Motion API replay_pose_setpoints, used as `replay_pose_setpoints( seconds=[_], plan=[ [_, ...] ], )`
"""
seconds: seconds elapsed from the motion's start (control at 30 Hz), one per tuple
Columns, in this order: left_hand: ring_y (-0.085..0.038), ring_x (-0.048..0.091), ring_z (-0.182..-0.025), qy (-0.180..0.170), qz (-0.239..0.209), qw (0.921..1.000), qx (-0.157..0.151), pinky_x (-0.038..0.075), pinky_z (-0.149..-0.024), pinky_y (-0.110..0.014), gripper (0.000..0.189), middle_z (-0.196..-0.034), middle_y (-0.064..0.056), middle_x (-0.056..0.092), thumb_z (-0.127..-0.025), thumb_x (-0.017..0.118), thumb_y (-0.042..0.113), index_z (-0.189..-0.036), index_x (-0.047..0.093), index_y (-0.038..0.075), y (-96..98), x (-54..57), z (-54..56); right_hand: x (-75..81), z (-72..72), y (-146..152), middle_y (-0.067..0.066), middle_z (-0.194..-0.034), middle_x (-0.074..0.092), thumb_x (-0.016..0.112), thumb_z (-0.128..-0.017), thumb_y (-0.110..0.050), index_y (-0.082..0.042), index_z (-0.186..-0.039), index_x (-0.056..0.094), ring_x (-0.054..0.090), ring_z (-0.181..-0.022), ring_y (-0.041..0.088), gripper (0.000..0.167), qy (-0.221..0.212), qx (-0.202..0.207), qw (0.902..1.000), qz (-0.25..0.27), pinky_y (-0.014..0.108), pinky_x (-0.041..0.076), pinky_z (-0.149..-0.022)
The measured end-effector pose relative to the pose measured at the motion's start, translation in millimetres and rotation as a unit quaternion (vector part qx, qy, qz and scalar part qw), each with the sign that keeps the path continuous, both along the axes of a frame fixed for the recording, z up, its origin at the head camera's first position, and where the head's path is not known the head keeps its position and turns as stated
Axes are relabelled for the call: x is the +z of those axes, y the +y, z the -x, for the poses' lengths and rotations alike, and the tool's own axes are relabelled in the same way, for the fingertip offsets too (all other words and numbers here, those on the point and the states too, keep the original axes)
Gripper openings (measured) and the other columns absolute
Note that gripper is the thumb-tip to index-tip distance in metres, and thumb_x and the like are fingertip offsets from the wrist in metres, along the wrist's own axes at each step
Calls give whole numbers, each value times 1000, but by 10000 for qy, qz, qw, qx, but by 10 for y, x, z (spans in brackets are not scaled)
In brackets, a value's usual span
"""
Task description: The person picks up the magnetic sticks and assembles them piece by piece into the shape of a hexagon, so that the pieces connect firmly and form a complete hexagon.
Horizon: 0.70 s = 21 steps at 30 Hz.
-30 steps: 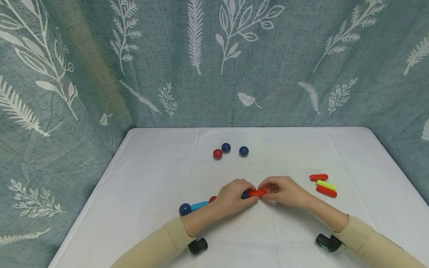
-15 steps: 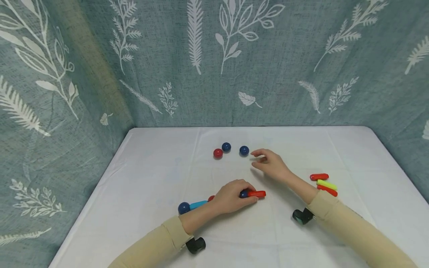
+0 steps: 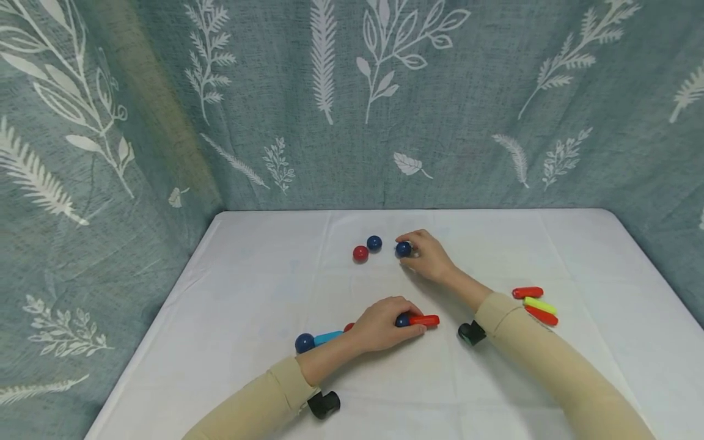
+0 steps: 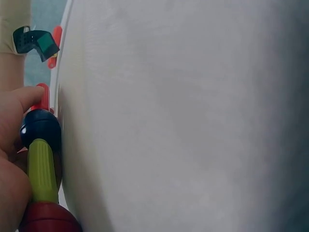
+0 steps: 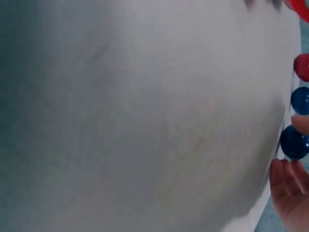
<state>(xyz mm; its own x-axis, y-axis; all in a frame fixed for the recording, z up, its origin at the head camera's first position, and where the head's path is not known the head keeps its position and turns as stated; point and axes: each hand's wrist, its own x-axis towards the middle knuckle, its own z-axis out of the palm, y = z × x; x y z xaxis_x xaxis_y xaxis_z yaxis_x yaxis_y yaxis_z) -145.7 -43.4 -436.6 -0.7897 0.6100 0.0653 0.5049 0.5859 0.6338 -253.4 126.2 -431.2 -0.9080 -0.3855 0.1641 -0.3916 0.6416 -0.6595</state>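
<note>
My left hand (image 3: 381,325) grips a chain of balls and rods on the table. A red rod (image 3: 426,321) sticks out beyond its fingertips, joined to a dark blue ball (image 3: 403,319). In the left wrist view, a yellow-green rod (image 4: 42,171) links that ball to a red ball (image 4: 49,218). Past the wrist, a light blue rod (image 3: 328,338) and another dark blue ball (image 3: 305,343) form the chain's far end. At the back, my right hand (image 3: 431,258) has thumb and fingers on either side of a loose dark blue ball (image 3: 403,249).
Left of the right hand lie a loose red ball (image 3: 360,253) and a dark blue ball (image 3: 374,243). On the right side are a yellow-green rod (image 3: 540,305) and two red rods, one behind it (image 3: 527,293). A patterned cloth (image 3: 352,110) hangs behind the white table.
My right hand has let go of the chain's red rod and moved back to the loose blue ball, its fingers closing around it. The left hand has stayed on the chain.
</note>
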Motion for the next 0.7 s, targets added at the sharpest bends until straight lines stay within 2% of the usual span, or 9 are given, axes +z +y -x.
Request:
replay_pose_setpoints(
  seconds=[0.2,0.5,0.7],
  plan=[
    [-10,55,-87,33,-15,10000,-49,45,-82,-23,23,-98,4,65,-91,69,32,-107,70,15,12,7,-10,5,-84,110,18,-113,61,73,-84,-5,-2,-120,63,58,-98,31,38,40,88,9998,-170,45,48,-86],
    [-10,54,-87,-93,54,9999,-25,45,-81,-24,24,-97,5,64,-92,68,34,-108,70,16,4,-1,2,-30,-364,393,13,-108,65,74,-84,-7,-4,-119,62,62,-90,24,38,-589,157,9980,174,33,53,-71],
    [-8,54,-87,-198,19,9998,70,45,-80,-23,25,-98,7,64,-91,69,34,-109,70,16,-14,-1,14,-38,-568,556,11,-107,65,75,-84,-12,-5,-119,60,63,-95,25,39,-1069,111,9938,278,36,54,-80]
  ],
)
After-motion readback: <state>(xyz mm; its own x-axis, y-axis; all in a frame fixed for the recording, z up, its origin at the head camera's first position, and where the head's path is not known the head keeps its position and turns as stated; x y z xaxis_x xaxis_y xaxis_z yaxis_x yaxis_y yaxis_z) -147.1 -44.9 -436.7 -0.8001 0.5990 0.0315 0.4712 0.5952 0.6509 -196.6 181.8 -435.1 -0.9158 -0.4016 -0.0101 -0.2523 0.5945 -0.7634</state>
